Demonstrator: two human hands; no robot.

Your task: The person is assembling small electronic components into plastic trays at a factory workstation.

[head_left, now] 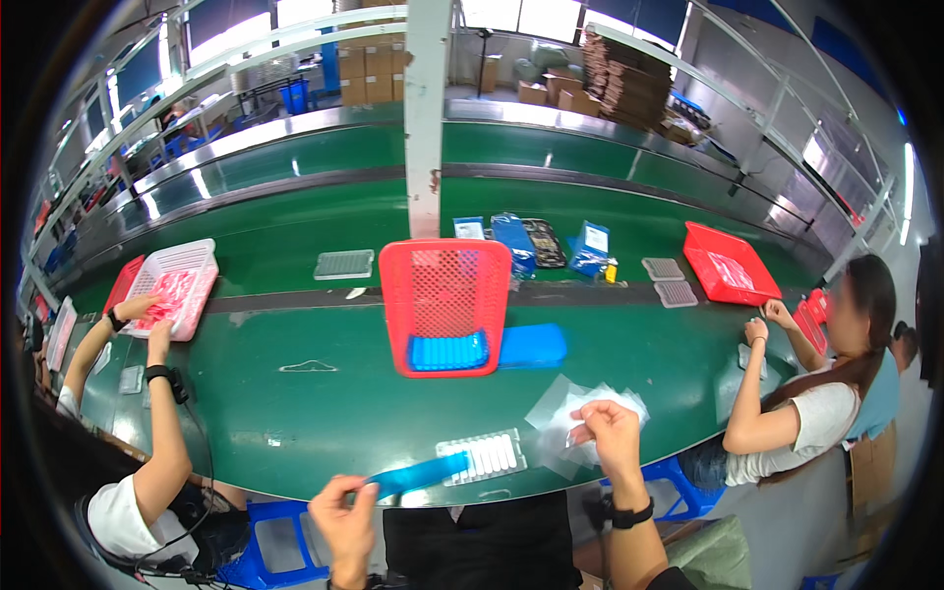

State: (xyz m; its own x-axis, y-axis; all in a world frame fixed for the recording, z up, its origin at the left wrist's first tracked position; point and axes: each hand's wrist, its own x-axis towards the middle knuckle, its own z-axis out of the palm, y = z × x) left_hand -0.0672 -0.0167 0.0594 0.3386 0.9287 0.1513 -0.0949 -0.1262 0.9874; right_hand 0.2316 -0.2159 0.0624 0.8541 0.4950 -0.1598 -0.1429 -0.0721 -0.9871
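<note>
With my left hand (344, 513) pinching the blue strip (418, 475) that reaches rightward from it toward the clear tray (492, 454), I'd best grip lightly and part the clear sheets (558, 417) at my right hand (610, 433) singly, though I cannot tell whether it grasps one.

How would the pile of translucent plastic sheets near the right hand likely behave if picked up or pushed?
The translucent plastic sheets look thin and see-through, so they are probably floppy and light. They overlap in an uneven fan, so a push would likely spread them rather than move one neat block.
</note>
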